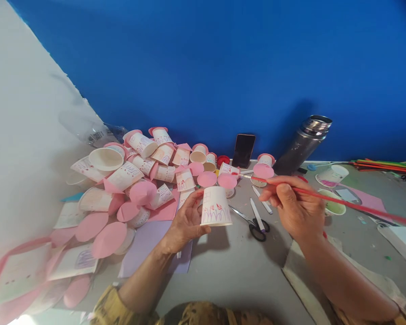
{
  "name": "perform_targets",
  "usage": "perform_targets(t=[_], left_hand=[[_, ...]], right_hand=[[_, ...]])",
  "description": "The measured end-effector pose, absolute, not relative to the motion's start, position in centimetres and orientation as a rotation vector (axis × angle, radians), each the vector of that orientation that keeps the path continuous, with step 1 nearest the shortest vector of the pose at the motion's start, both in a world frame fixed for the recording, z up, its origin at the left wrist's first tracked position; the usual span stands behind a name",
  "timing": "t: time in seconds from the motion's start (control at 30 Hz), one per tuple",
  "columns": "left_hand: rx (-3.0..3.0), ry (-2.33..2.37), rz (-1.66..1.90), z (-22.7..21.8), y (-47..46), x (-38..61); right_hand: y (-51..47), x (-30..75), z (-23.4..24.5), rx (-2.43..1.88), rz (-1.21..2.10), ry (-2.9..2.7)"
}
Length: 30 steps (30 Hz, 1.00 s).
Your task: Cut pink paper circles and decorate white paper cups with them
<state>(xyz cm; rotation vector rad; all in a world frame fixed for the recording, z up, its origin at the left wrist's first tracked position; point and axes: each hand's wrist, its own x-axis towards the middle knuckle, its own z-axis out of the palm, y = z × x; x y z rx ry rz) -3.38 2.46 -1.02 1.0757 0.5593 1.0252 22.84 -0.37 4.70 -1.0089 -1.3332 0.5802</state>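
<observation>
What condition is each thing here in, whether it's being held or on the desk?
Cup: upside down, drawn on, in the left hand
Brush: in the right hand
Flask: standing, mouth uncovered
Phone: propped up, screen dark
Scissors: lying flat, blades look closed
Markers: lying flat
Other cups: heaped, many tipped over

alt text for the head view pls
A left hand holds an upside-down white cup with purple and red marks; the right hand holds a long red-handled brush. Pink-trimmed cups crowd the left, and scissors lie on the grey table.
</observation>
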Motion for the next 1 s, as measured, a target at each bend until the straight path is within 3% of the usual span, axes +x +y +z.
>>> perform_targets(t=[0.2,0.5,0.67,1.0], left_hand=[[1.059,0.579,1.009,-0.9,2.0,-3.0],[1.350,0.534,0.989,-1.6,1.8,-3.3],[1.718,0.745,0.962,-1.1,1.9,-4.0],[1.858,0.912,1.049,-0.9,2.1,-3.9]], right_hand=[[-0.2,21.6,4.2,-1.068,0.698,-1.775],[0.1,21.1,3.3,-1.110,0.423,-2.084],[0.3,20.8,2.9,-1.130,0.379,-2.243],[-0.6,23.2,4.3,-1.003,0.476,-1.705]])
